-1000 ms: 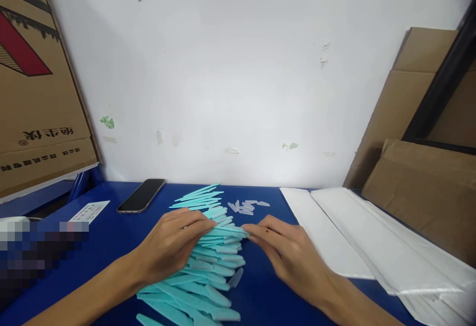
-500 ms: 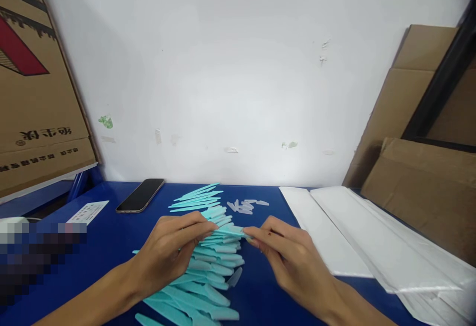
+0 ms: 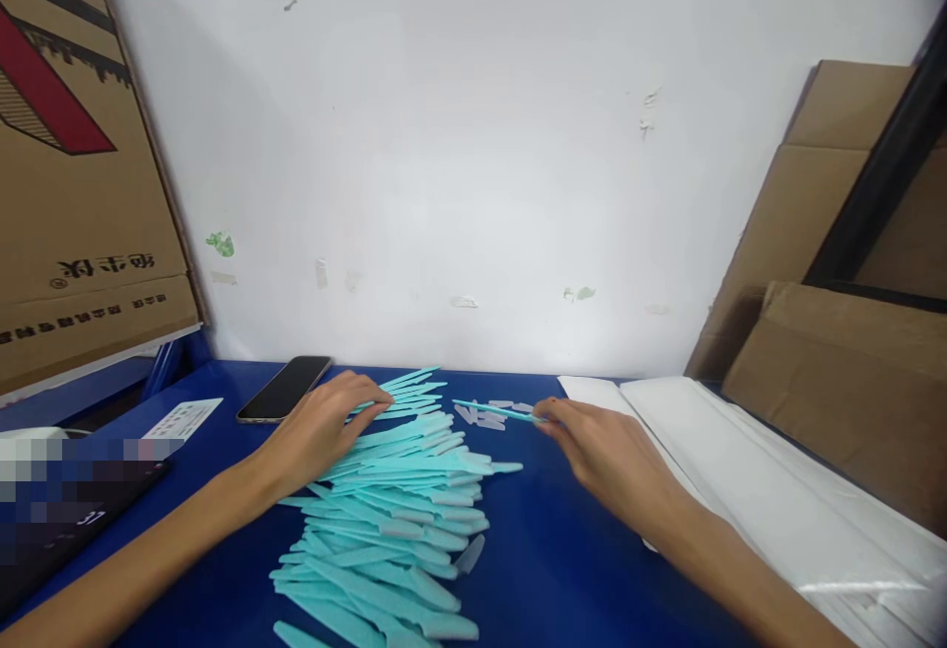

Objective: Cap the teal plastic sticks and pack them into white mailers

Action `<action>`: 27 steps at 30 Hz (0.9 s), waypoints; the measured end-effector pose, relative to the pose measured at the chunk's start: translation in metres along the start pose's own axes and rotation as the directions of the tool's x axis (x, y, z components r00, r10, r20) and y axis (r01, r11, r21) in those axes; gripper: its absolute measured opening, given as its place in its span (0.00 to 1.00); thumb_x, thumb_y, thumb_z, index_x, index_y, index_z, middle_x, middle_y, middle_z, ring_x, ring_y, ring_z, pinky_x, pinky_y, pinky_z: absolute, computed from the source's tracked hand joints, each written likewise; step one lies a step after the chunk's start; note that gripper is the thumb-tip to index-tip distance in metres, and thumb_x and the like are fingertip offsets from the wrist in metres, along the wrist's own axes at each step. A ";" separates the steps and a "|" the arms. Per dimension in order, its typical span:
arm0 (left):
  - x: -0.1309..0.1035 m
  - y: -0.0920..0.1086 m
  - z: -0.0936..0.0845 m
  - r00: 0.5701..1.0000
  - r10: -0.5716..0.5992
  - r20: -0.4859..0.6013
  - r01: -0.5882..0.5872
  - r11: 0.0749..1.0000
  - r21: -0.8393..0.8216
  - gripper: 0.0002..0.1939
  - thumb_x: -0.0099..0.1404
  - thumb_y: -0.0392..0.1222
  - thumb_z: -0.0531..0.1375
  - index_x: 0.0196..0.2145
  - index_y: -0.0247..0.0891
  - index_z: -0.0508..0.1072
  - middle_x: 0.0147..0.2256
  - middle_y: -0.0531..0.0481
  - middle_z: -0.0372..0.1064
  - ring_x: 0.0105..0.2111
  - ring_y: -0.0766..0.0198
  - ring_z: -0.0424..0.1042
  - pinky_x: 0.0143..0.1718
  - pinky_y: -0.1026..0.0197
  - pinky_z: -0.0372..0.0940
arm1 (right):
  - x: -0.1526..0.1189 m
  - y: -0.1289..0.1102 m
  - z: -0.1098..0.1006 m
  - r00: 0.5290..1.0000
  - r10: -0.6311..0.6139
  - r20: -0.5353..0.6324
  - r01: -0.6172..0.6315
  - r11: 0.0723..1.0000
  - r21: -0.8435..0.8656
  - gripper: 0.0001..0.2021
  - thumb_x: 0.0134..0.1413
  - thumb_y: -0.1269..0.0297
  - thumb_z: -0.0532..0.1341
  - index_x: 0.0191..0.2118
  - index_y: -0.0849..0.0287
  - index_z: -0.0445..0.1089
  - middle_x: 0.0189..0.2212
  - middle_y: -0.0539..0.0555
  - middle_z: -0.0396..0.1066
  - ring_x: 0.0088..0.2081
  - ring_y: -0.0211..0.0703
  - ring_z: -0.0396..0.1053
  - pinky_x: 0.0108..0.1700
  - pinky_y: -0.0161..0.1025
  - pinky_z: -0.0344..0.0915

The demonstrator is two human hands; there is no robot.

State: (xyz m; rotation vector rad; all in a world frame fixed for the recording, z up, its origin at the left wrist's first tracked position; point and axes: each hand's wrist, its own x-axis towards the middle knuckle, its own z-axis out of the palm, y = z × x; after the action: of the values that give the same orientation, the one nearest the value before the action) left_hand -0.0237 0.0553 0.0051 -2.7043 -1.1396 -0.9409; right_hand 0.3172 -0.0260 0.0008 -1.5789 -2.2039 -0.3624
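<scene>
A long heap of turquoise eyebrow razors (image 3: 400,520) runs down the middle of the blue table. Behind it lies a smaller row of razors (image 3: 415,394). My left hand (image 3: 336,421) is over the left end of that row, thumb and forefinger closed on a razor that the fingers partly cover. Off to the right, my right hand (image 3: 592,436) pinches one eyebrow razor (image 3: 497,411) by its end, its tip pointing left. Below that razor are several small translucent caps (image 3: 488,421). Another cap (image 3: 471,554) rests at the heap's right edge.
A phone (image 3: 285,390) lies at the back left, near a printed card (image 3: 183,418). A dark, partly blurred device (image 3: 89,520) is at the left edge. White padded mailers (image 3: 710,470) cover the right side. Cardboard boxes (image 3: 81,184) stand left, with folded cardboard (image 3: 836,382) right.
My hands have parted from a shared razor above the heap. The left has moved back and left to the small row; the right has moved back and right, holding a razor.
</scene>
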 end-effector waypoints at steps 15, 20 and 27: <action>-0.003 -0.044 0.012 0.957 -0.142 0.254 0.127 0.989 0.073 0.17 0.72 0.52 0.54 0.42 0.42 0.79 0.43 0.46 0.77 0.41 0.55 0.76 0.39 0.59 0.67 | 0.003 0.009 0.007 0.983 0.008 0.184 -0.008 1.000 -0.001 0.18 0.73 0.59 0.48 0.52 0.56 0.74 0.47 0.60 0.78 0.46 0.56 0.75 0.43 0.49 0.71; -0.002 -0.043 0.012 0.955 -0.136 0.263 0.116 0.989 0.091 0.17 0.73 0.50 0.53 0.42 0.41 0.79 0.42 0.46 0.76 0.41 0.54 0.76 0.39 0.59 0.66 | 0.001 0.022 0.023 0.975 -0.018 0.222 -0.008 0.993 0.114 0.29 0.73 0.49 0.43 0.71 0.57 0.54 0.69 0.57 0.57 0.69 0.55 0.54 0.66 0.56 0.57; -0.001 -0.037 0.010 0.950 -0.142 0.278 0.111 0.986 0.122 0.17 0.73 0.48 0.51 0.40 0.41 0.79 0.41 0.45 0.76 0.39 0.55 0.75 0.36 0.59 0.65 | -0.002 0.027 0.029 0.958 -0.063 0.281 0.018 0.987 0.160 0.29 0.73 0.48 0.42 0.71 0.55 0.52 0.68 0.56 0.58 0.67 0.55 0.58 0.65 0.55 0.60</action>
State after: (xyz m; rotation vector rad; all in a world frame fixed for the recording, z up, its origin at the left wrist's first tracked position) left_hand -0.0441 0.0847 -0.0096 -2.7715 -1.3833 -0.4920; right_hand 0.3384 -0.0062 -0.0264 -1.5843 -2.4134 0.0320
